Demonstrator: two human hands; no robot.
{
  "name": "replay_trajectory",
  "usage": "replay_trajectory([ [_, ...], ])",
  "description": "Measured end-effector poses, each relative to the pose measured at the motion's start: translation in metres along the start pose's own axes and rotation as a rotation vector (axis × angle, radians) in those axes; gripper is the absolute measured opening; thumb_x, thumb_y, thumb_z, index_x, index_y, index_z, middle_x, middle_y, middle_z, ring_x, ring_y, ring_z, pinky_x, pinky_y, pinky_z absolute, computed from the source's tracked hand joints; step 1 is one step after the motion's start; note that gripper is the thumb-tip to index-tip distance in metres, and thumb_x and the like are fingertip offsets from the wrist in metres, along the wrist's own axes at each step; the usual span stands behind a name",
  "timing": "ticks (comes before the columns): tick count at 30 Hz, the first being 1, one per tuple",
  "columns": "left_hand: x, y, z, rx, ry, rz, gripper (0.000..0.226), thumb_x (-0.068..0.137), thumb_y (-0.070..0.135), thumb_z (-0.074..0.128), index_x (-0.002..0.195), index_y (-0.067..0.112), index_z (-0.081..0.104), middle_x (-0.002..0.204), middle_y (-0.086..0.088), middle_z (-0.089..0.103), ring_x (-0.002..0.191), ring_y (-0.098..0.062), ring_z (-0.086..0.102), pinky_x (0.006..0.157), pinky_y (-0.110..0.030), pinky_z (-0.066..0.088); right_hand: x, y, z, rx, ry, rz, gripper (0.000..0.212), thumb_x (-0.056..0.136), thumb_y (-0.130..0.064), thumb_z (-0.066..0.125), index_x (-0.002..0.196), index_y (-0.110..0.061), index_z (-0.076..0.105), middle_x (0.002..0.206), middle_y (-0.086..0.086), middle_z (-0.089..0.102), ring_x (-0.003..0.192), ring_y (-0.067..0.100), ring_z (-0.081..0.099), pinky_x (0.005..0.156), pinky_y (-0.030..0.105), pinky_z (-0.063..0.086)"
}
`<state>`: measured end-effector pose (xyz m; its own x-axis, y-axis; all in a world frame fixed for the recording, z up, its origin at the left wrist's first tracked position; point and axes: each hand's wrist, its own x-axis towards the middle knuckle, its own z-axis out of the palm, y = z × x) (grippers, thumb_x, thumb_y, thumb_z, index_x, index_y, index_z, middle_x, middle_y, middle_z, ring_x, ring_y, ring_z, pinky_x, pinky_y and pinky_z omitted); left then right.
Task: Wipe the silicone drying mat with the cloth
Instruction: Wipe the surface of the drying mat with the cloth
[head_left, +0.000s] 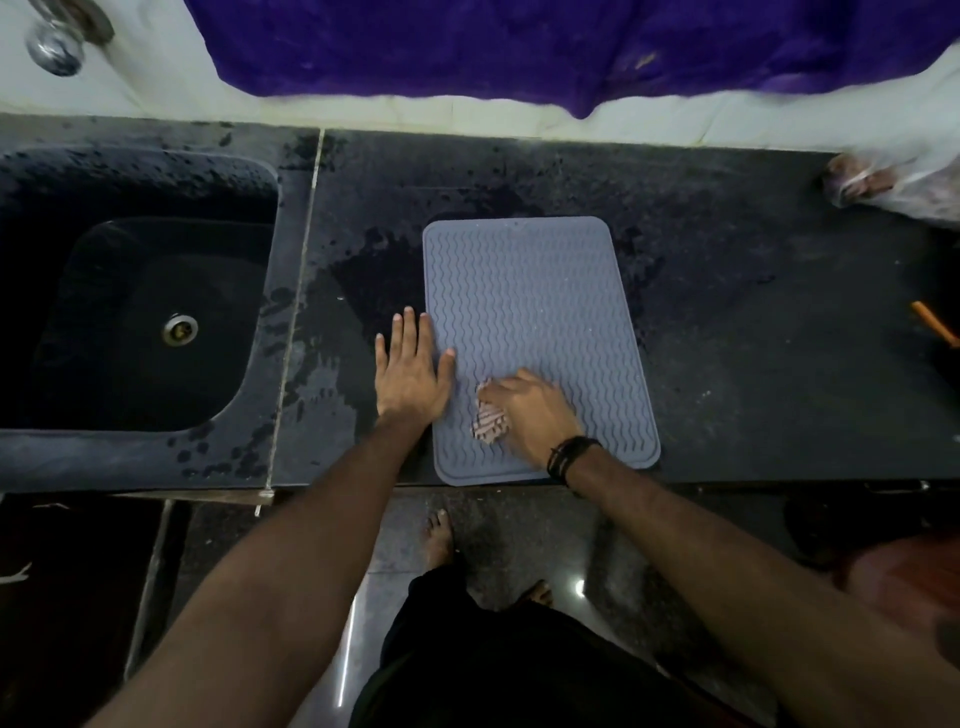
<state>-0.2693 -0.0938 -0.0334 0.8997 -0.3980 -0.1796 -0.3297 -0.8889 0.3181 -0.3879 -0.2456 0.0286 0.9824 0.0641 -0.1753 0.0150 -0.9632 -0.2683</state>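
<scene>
On the dark worktop (727, 322), right of the black sink (145, 291): a grey-blue silicone drying mat (535, 291) with wavy ridges, lying flat, near edge at the worktop's front lip; wet patches on the stone around its far left corner. Left hand (413, 374) flat, fingers (410, 332) straight and spread, resting partly on the worktop and partly over the mat's left edge; right hand (530, 410), black band on the wrist, pressed on the mat's near part, fingers curled over a bunched striped cloth (488, 423). Behind, against the wall, a purple fabric (519, 47); at far right, an orange-handled item (935, 322), only partly visible.
</scene>
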Motion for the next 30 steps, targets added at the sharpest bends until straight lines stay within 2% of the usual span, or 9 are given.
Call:
replay_trajectory([
  [6, 0.042, -0.001, -0.008, -0.002, -0.034, 0.02, 0.073, 0.104, 0.055, 0.019, 0.16, 0.012, 0.0, 0.168, -0.007, -0.005, 0.155, -0.02, -0.009, 0.124, -0.045, -0.009, -0.012, 0.004, -0.003, 0.017, -0.078, -0.102, 0.048, 0.073, -0.018, 0.076, 0.12, -0.017, 0.066, 0.121, 0.003, 0.065, 0.113, 0.023, 0.054, 0.096, 0.035, 0.043],
  [10, 0.041, -0.002, -0.004, 0.006, 0.032, 0.041, 0.071, 0.105, 0.052, 0.017, 0.16, 0.011, 0.002, 0.168, -0.008, -0.001, 0.155, -0.021, -0.004, 0.125, -0.047, -0.003, 0.024, 0.005, -0.016, 0.049, 0.084, -0.006, 0.045, 0.069, -0.005, 0.076, 0.113, -0.013, 0.069, 0.111, 0.005, 0.069, 0.103, 0.025, 0.059, 0.09, 0.035, 0.048],
  [12, 0.041, -0.002, -0.001, 0.02, 0.049, 0.055, 0.071, 0.105, 0.052, 0.017, 0.16, 0.01, 0.003, 0.168, -0.008, 0.001, 0.155, -0.021, -0.002, 0.125, -0.048, -0.001, 0.048, 0.007, -0.021, 0.078, 0.138, 0.052, 0.047, 0.068, -0.001, 0.076, 0.113, -0.012, 0.068, 0.112, 0.006, 0.069, 0.104, 0.025, 0.058, 0.09, 0.034, 0.048],
  [15, 0.044, -0.004, 0.001, 0.03, 0.071, 0.055, 0.071, 0.105, 0.052, 0.016, 0.16, 0.01, 0.006, 0.168, -0.008, 0.004, 0.155, -0.022, 0.0, 0.125, -0.049, 0.002, 0.067, 0.01, -0.022, 0.082, 0.062, 0.115, 0.044, 0.075, -0.006, 0.072, 0.117, -0.014, 0.066, 0.117, 0.004, 0.066, 0.111, 0.022, 0.055, 0.094, 0.033, 0.046],
  [19, 0.044, -0.004, 0.004, 0.015, 0.075, 0.05, 0.071, 0.104, 0.053, 0.016, 0.16, 0.01, 0.007, 0.168, -0.008, 0.006, 0.155, -0.022, 0.001, 0.125, -0.049, 0.002, 0.051, 0.006, -0.011, 0.059, 0.058, 0.112, 0.041, 0.071, -0.009, 0.074, 0.112, -0.012, 0.069, 0.112, 0.006, 0.068, 0.106, 0.026, 0.058, 0.091, 0.035, 0.048],
  [22, 0.046, -0.003, 0.003, -0.015, 0.078, 0.052, 0.07, 0.104, 0.051, 0.018, 0.16, 0.01, 0.008, 0.168, -0.008, 0.007, 0.155, -0.021, 0.0, 0.125, -0.049, 0.0, 0.031, 0.002, -0.005, 0.027, 0.059, 0.087, 0.049, 0.065, -0.011, 0.08, 0.113, -0.013, 0.07, 0.114, 0.005, 0.069, 0.108, 0.03, 0.06, 0.095, 0.041, 0.049],
  [25, 0.046, -0.003, 0.002, -0.024, 0.077, 0.054, 0.066, 0.106, 0.047, 0.018, 0.16, 0.01, 0.009, 0.168, -0.008, 0.007, 0.155, -0.022, 0.001, 0.125, -0.049, -0.001, 0.026, 0.001, -0.009, 0.026, -0.008, 0.077, 0.052, 0.068, -0.013, 0.078, 0.118, -0.016, 0.066, 0.121, 0.004, 0.066, 0.115, 0.028, 0.056, 0.1, 0.043, 0.046],
  [28, 0.046, -0.004, 0.002, -0.006, 0.08, 0.059, 0.064, 0.107, 0.044, 0.015, 0.16, 0.01, 0.008, 0.168, -0.008, 0.006, 0.155, -0.021, 0.001, 0.125, -0.048, -0.001, 0.04, 0.004, -0.018, 0.036, 0.05, 0.1, 0.053, 0.065, -0.01, 0.08, 0.116, -0.014, 0.068, 0.117, 0.006, 0.068, 0.11, 0.029, 0.059, 0.096, 0.042, 0.048],
  [30, 0.046, -0.004, 0.003, 0.0, 0.085, 0.059, 0.063, 0.107, 0.043, 0.015, 0.16, 0.011, 0.007, 0.168, -0.006, 0.004, 0.155, -0.02, -0.001, 0.125, -0.047, -0.001, 0.06, 0.007, -0.024, 0.054, 0.098, 0.129, 0.056, 0.066, -0.007, 0.078, 0.121, -0.012, 0.066, 0.122, 0.006, 0.066, 0.113, 0.028, 0.058, 0.099, 0.039, 0.046],
])
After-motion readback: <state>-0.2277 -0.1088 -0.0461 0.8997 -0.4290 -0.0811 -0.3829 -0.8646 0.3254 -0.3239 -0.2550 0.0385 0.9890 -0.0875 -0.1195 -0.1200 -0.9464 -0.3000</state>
